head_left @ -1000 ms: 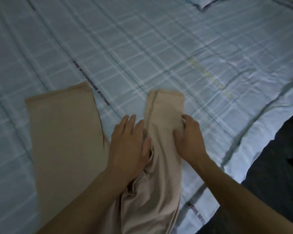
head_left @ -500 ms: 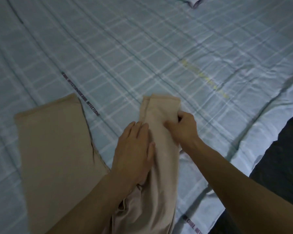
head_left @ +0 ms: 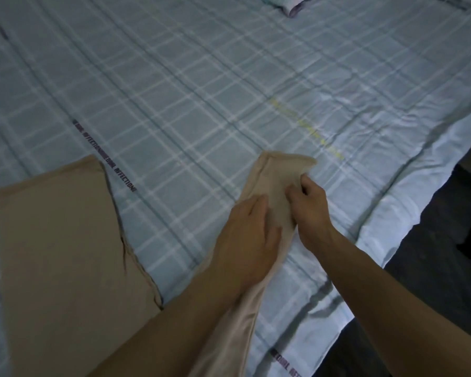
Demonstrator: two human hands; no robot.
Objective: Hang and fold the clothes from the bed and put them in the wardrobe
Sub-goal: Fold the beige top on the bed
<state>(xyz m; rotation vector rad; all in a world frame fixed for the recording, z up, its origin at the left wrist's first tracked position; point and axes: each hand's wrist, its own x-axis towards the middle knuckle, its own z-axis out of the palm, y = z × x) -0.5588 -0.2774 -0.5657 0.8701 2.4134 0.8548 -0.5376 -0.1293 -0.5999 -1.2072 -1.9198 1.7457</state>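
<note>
The beige trousers (head_left: pixel 65 254) lie on the bed in front of me, on a pale blue-green checked bedsheet (head_left: pixel 201 91). One leg is spread wide and flat to my left. The other is gathered into a narrow strip under my hands, its hem end pointing away from me. My left hand (head_left: pixel 245 235) rests flat on that narrow leg, fingers straight and together, pressing the cloth down. My right hand (head_left: pixel 310 208) is just beside it, fingers curled in and pinching the right edge of the same leg near the hem. Where the two legs join I cannot see; my forearms and the bottom edge of the view hide the waist. A line of purple print (head_left: pixel 106 161) runs across the sheet beside the flat leg. Its last word looks like "AFFECTIONS", and the letters before it are too blurred to read. A second stretch of the same print (head_left: pixel 286 363) sits by the sheet's near edge and is cut off by the frame. A line of yellow print (head_left: pixel 307 129) beyond the hem is too faint to read. At the top edge a crumpled cloth (head_left: pixel 288 4) is mostly out of view. To my right the sheet ends at a dark floor (head_left: pixel 433 268) with little detail.
</note>
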